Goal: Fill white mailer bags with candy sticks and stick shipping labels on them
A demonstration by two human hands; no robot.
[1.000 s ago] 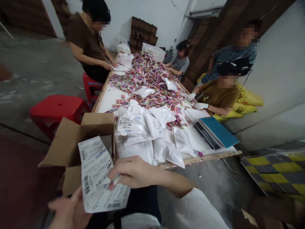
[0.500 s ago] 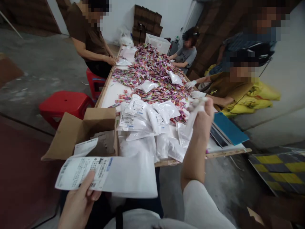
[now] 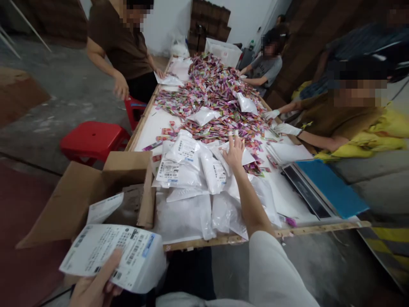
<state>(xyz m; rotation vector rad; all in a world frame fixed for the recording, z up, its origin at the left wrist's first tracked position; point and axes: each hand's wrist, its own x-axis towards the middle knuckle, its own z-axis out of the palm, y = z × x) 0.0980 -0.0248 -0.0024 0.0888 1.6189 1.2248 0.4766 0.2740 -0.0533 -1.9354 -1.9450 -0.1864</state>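
Note:
My left hand [image 3: 100,273] grips a white mailing bag [image 3: 150,273] with a printed shipping label facing up, thumb on top; the bag's far end folds down. Another labelled sheet or bag [image 3: 105,207] sticks up behind it. My right hand [image 3: 235,154] reaches over the table, fingers spread and pale coverings on some fingertips, at a white packet behind the pile. Whether it touches that packet, I cannot tell. Left of this hand lie several filled white bags with labels [image 3: 183,149]. Plain white bags [image 3: 182,217] lie along the table's near edge.
A heap of small colourful sachets [image 3: 217,89] covers the table's middle. An open cardboard box [image 3: 128,166] is at near left, a red stool [image 3: 92,138] beyond it. At right are a blue folder-like sheet [image 3: 332,187] and a co-worker's gloved hands [image 3: 284,128]. Other people sit around.
My right hand has come left and down from its raised, closed pose and opened over the packets. My left hand has lowered slightly with the bag. A co-worker at left has dropped one hand towards a stool.

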